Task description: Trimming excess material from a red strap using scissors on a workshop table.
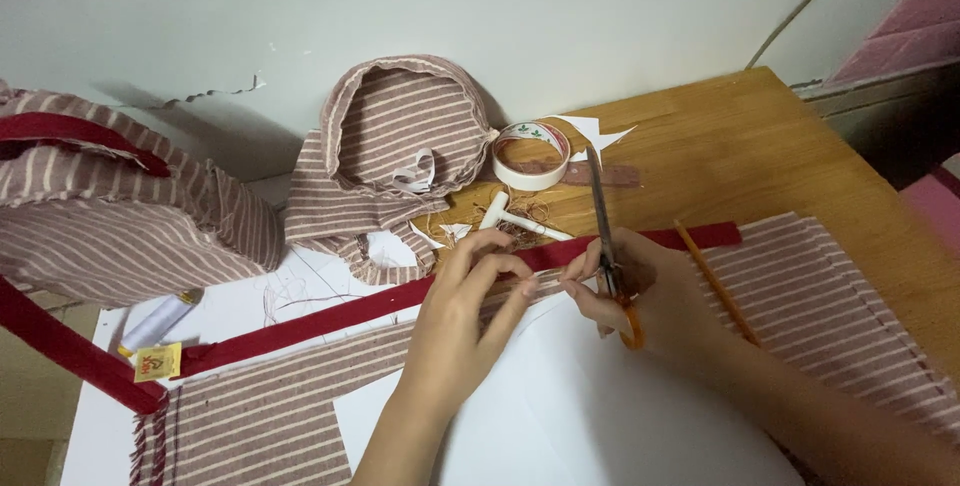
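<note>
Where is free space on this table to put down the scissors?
Bare wood lies right of the tape roll, above the striped cloth. White paper below both hands is free too. It is crowded around the thread scraps and folded cloth.

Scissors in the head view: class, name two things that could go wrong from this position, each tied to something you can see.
1. The left hand pinches the striped fabric right beside the scissors in the right hand; a fingertip could be nicked.
2. The red strip lies against the fabric edge, so a stray snip might cut it.
</note>
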